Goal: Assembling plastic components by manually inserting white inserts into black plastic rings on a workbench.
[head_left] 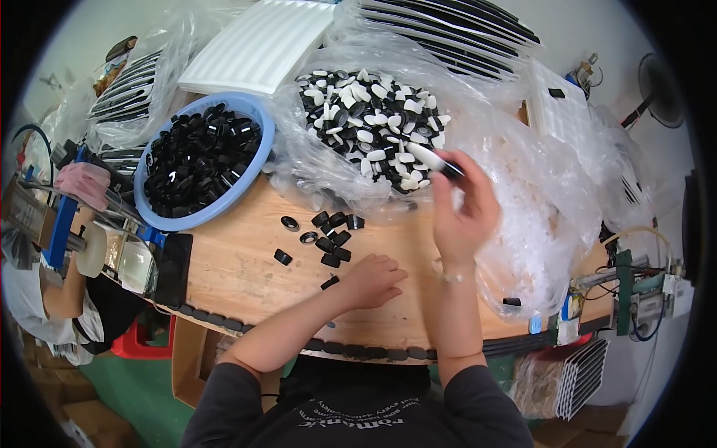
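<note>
My right hand [464, 216] is raised over the right half of the table, thumb and fingers pinching a small black cap [452, 170]. A blurred, elongated white piece [426, 157] shows right at the cap's left end; whether the two are joined I cannot tell. Lower down, my left hand [377, 282] rests on the wooden tabletop [239, 261] with its fingers curled in, hiding whatever they may hold. Several loose black caps [328, 243] lie just beyond the left hand. A heap of mixed black and white pieces [366, 127] sits on clear plastic sheeting behind them.
A blue basin [267, 142] full of black caps stands at the back left. White ribbed trays [261, 45] and crumpled plastic film [523, 201] lie around the heap. Another person's arm [66, 291] is beside a machine at far left. Wired equipment [646, 295] stands at right.
</note>
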Demonstrator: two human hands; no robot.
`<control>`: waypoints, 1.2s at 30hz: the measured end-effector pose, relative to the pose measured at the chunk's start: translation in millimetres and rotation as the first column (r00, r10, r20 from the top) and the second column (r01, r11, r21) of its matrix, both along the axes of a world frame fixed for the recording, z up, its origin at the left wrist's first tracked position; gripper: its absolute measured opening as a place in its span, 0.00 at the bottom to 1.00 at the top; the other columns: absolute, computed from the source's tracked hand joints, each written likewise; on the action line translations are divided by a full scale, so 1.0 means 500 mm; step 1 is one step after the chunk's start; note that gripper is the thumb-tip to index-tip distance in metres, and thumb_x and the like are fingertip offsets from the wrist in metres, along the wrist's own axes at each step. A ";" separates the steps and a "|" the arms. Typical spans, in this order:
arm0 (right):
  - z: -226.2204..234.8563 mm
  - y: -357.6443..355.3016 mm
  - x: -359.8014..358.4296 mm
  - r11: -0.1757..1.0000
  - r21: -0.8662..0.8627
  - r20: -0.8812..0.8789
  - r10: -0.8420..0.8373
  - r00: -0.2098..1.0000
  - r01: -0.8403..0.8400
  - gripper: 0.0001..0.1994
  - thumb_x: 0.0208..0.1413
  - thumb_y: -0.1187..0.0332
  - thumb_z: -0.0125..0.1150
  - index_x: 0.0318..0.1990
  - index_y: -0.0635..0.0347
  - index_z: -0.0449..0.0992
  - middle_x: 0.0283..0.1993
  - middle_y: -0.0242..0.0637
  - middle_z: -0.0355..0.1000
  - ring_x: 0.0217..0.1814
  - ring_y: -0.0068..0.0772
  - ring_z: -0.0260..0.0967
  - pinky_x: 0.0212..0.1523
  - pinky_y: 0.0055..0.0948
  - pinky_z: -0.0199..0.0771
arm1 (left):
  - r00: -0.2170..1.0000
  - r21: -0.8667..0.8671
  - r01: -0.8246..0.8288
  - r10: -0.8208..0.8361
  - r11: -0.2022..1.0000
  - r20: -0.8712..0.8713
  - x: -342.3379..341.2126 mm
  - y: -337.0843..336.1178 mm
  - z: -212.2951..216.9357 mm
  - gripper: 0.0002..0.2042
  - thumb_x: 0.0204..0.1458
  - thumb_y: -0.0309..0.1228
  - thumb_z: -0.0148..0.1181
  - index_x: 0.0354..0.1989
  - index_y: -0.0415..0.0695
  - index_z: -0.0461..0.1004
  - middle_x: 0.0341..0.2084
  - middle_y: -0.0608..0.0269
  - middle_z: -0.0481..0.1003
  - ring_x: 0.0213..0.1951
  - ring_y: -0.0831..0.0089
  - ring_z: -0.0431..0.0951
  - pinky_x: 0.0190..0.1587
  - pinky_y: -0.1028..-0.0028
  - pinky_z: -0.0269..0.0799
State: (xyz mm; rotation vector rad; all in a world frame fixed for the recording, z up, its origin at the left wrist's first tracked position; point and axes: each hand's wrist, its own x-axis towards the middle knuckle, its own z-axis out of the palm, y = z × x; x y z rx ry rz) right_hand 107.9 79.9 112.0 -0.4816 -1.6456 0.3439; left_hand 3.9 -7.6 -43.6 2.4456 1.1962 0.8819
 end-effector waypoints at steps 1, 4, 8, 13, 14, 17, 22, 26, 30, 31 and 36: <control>0.026 -0.031 0.010 0.989 0.147 -0.076 0.040 0.996 -0.029 0.13 0.53 0.81 0.57 0.47 0.74 0.70 0.43 0.47 0.74 0.37 0.25 0.70 0.38 0.19 0.71 | 1.000 0.000 -0.004 0.004 1.000 0.002 -0.002 0.000 0.001 0.16 0.43 0.34 0.63 0.41 0.46 0.73 0.29 0.62 0.70 0.36 0.62 0.71 0.39 0.65 0.65; 0.058 -0.102 0.049 0.917 0.320 -0.215 -0.176 0.961 0.240 0.17 0.56 0.72 0.59 0.47 0.77 0.68 0.42 0.53 0.73 0.28 0.24 0.68 0.31 0.18 0.71 | 1.000 0.015 -0.014 0.014 1.000 0.012 0.000 -0.005 0.009 0.15 0.42 0.34 0.63 0.40 0.46 0.73 0.29 0.61 0.70 0.36 0.62 0.71 0.38 0.65 0.66; 0.069 -0.105 0.052 0.866 0.407 -0.452 -0.085 0.888 0.290 0.13 0.57 0.72 0.56 0.44 0.74 0.70 0.46 0.58 0.71 0.30 0.29 0.69 0.29 0.22 0.73 | 0.998 -0.045 -0.008 0.005 0.999 -0.068 0.001 0.000 0.021 0.16 0.42 0.34 0.63 0.41 0.47 0.73 0.29 0.61 0.70 0.36 0.62 0.72 0.38 0.65 0.66; 0.033 -0.065 -0.003 0.959 0.157 0.498 -0.282 0.820 0.235 0.25 0.50 0.77 0.57 0.58 0.69 0.64 0.55 0.50 0.69 0.46 0.43 0.72 0.42 0.34 0.74 | 0.994 0.004 -0.036 0.036 0.999 -0.106 0.012 0.002 0.010 0.18 0.44 0.34 0.63 0.45 0.47 0.72 0.31 0.61 0.72 0.37 0.64 0.72 0.39 0.65 0.67; 0.017 -0.081 -0.015 0.974 0.004 0.645 -0.176 0.743 0.227 0.28 0.49 0.75 0.58 0.60 0.68 0.61 0.54 0.50 0.69 0.43 0.45 0.73 0.40 0.37 0.74 | 0.998 0.044 -0.050 0.051 0.998 -0.022 0.014 0.010 0.001 0.18 0.45 0.34 0.61 0.46 0.46 0.72 0.35 0.59 0.72 0.42 0.62 0.72 0.43 0.66 0.66; 0.035 -0.141 -0.003 0.953 -0.277 0.874 0.197 0.445 0.122 0.32 0.48 0.70 0.61 0.62 0.65 0.58 0.51 0.48 0.70 0.43 0.45 0.71 0.42 0.40 0.72 | 0.998 0.028 -0.064 0.063 0.998 0.017 0.005 -0.002 0.000 0.18 0.47 0.35 0.59 0.48 0.45 0.72 0.40 0.57 0.73 0.47 0.61 0.71 0.47 0.66 0.65; 0.054 -0.187 -0.015 0.815 -0.417 0.812 0.533 0.238 -0.404 0.31 0.47 0.65 0.62 0.60 0.65 0.62 0.45 0.41 0.70 0.43 0.38 0.68 0.42 0.34 0.69 | 0.981 -0.208 -0.028 -0.013 0.978 -0.196 -0.009 -0.020 0.050 0.21 0.51 0.39 0.55 0.52 0.42 0.67 0.40 0.56 0.70 0.45 0.60 0.69 0.46 0.66 0.63; -0.014 -0.198 -0.034 0.869 -0.331 0.831 0.453 0.322 -0.368 0.30 0.46 0.64 0.62 0.58 0.65 0.64 0.41 0.40 0.70 0.41 0.39 0.69 0.39 0.32 0.68 | 0.976 -0.224 -0.014 -0.035 0.975 -0.214 -0.012 -0.025 0.063 0.22 0.51 0.38 0.56 0.53 0.41 0.66 0.39 0.56 0.70 0.45 0.60 0.70 0.46 0.65 0.64; -0.033 -0.194 -0.044 0.905 -0.265 0.850 0.383 0.363 -0.334 0.29 0.46 0.66 0.61 0.57 0.66 0.64 0.37 0.40 0.69 0.40 0.40 0.69 0.39 0.35 0.68 | 0.977 -0.238 -0.008 -0.044 0.971 -0.209 -0.012 -0.013 0.074 0.22 0.47 0.35 0.59 0.51 0.41 0.67 0.38 0.55 0.71 0.43 0.58 0.71 0.45 0.64 0.65; -0.041 -0.191 -0.045 0.888 -0.281 0.823 0.418 0.384 -0.363 0.28 0.45 0.66 0.61 0.56 0.66 0.65 0.36 0.41 0.70 0.39 0.41 0.70 0.38 0.38 0.69 | 0.977 -0.291 0.003 -0.065 0.957 -0.204 -0.008 -0.004 0.079 0.22 0.46 0.33 0.60 0.50 0.41 0.67 0.37 0.55 0.71 0.42 0.58 0.71 0.44 0.63 0.66; -0.141 -0.164 -0.098 0.843 -0.371 0.732 0.523 0.436 -0.389 0.11 0.43 0.70 0.55 0.36 0.64 0.75 0.27 0.44 0.73 0.28 0.44 0.74 0.27 0.39 0.73 | 0.990 -0.214 0.056 -0.081 0.975 -0.113 -0.004 0.012 0.056 0.19 0.42 0.34 0.59 0.45 0.42 0.70 0.34 0.56 0.71 0.40 0.59 0.70 0.42 0.66 0.65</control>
